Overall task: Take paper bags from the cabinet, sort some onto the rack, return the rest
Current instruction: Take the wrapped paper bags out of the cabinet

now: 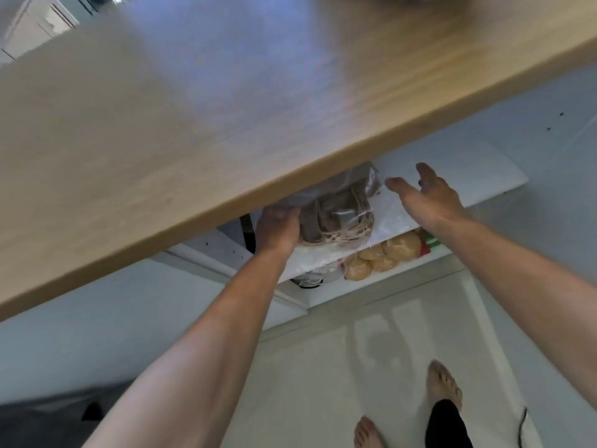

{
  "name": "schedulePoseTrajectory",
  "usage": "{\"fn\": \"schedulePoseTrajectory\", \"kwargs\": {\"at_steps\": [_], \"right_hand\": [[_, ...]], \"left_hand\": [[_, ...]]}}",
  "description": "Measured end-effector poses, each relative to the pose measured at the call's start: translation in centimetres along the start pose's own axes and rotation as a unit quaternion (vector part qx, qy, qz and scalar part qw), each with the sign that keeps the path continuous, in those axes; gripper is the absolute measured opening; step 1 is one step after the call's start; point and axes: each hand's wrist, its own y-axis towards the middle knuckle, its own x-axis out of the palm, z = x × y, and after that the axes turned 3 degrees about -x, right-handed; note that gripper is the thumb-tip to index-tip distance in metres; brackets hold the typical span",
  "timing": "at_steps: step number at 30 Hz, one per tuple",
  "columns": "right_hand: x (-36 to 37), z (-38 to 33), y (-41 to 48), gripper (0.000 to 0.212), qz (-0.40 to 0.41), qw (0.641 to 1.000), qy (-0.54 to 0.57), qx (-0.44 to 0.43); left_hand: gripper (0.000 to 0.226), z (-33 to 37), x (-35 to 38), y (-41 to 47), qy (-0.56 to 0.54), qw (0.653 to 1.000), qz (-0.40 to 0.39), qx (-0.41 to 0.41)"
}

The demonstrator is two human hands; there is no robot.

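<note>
1. The paper bags (336,218) are a crumpled grey-brown bundle with pale string handles looped around; they sit on the white cabinet shelf (452,169) just under the wooden countertop (193,124), partly hidden by its edge
2. Left hand (279,229) is curled onto the left side of the bundle, gripping it; arm stretched forward from below
3. Right hand (426,195) hovers just right of the bags, fingers spread wide, holding nothing
4. Bread rolls (378,257) on the shelf below; bare feet on the floor

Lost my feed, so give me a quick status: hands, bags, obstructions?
Left hand gripping the paper bag bundle on the cabinet shelf. Right hand open, beside the bundle, not touching. Wooden countertop overhangs, hiding the bundle's top.
</note>
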Motion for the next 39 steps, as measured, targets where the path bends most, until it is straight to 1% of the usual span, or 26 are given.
{"fn": "schedulePoseTrajectory", "kwargs": {"at_steps": [3,5,9,11,12,15,18,21,24,25,26,28,29,31,33,34,36,37,38,39], "right_hand": [[2.0,1.0,2.9,0.081,-0.034,0.999,-0.028,-0.032],[2.9,1.3,4.8,0.082,-0.04,0.997,-0.051,-0.049],[4.8,1.5,8.3,0.084,-0.064,0.996,-0.044,-0.044],[5.8,1.5,9.8,0.083,-0.07,0.997,-0.032,-0.033],[6.2,1.4,10.5,0.082,-0.076,0.997,-0.012,-0.025],[7.6,0.8,12.1,0.086,-0.095,0.995,0.035,-0.012],[8.5,1.3,12.7,0.071,-0.097,0.994,0.048,-0.009],[9.2,2.5,12.7,0.068,-0.099,0.994,0.054,-0.011],[9.3,3.3,12.2,0.052,-0.079,0.996,0.048,-0.001],[9.2,3.4,12.1,0.048,-0.072,0.997,0.041,0.0],[9.1,3.6,12.1,0.048,-0.064,0.998,0.027,-0.003],[8.9,3.4,11.9,0.053,-0.053,0.999,0.0,-0.005],[8.9,3.4,11.8,0.054,-0.054,0.999,-0.005,-0.002],[9.1,3.7,11.9,0.055,-0.065,0.998,0.006,0.009],[9.2,3.9,11.9,0.061,-0.063,0.998,0.03,0.013],[9.2,3.9,11.9,0.07,-0.062,0.997,0.042,0.015],[9.2,4.1,11.9,0.097,-0.073,0.995,0.06,0.027],[9.1,4.2,11.8,0.104,-0.08,0.995,0.055,0.032],[9.0,4.5,11.7,0.102,-0.091,0.994,0.052,0.04],[8.9,4.7,11.3,0.094,-0.11,0.991,0.049,0.051]], "left_hand": [[0.052,-1.5,1.1,3.4,0.033,0.999,0.022,-0.001],[0.064,-2.2,1.6,5.2,0.044,0.999,0.024,-0.009],[0.084,-3.4,2.1,9.3,0.019,0.998,0.022,-0.06],[0.094,-3.9,2.3,10.9,-0.002,0.997,0.007,-0.078],[0.095,-3.9,2.5,11.4,-0.003,0.997,-0.005,-0.083],[0.088,-4.1,2.9,12.6,0.009,0.997,-0.033,-0.074],[0.088,-4.3,3.4,13.2,0.013,0.997,-0.051,-0.062],[0.089,-4.6,3.9,13.0,0.01,0.996,-0.061,-0.07],[0.078,-5.5,4.3,12.5,0.026,0.993,-0.081,-0.079],[0.079,-5.6,4.4,12.2,0.029,0.993,-0.085,-0.081],[0.086,-5.8,4.4,12.0,0.033,0.992,-0.085,-0.084],[0.098,-5.8,4.4,11.7,0.031,0.993,-0.07,-0.085],[0.098,-5.8,4.4,11.7,0.023,0.994,-0.062,-0.083],[0.091,-5.7,4.5,11.4,-0.002,0.994,-0.061,-0.087],[0.087,-5.7,4.8,11.2,-0.027,0.993,-0.061,-0.093],[0.087,-5.8,5.0,11.0,-0.035,0.993,-0.06,-0.092],[0.09,-6.1,5.2,10.6,-0.047,0.994,-0.062,-0.078],[0.093,-6.2,5.2,10.3,-0.055,0.994,-0.069,-0.067],[0.095,-6.4,5.2,10.1,-0.059,0.994,-0.073,-0.057],[0.094,-6.6,5.1,9.9,-0.06,0.994,-0.075,-0.047]]}}
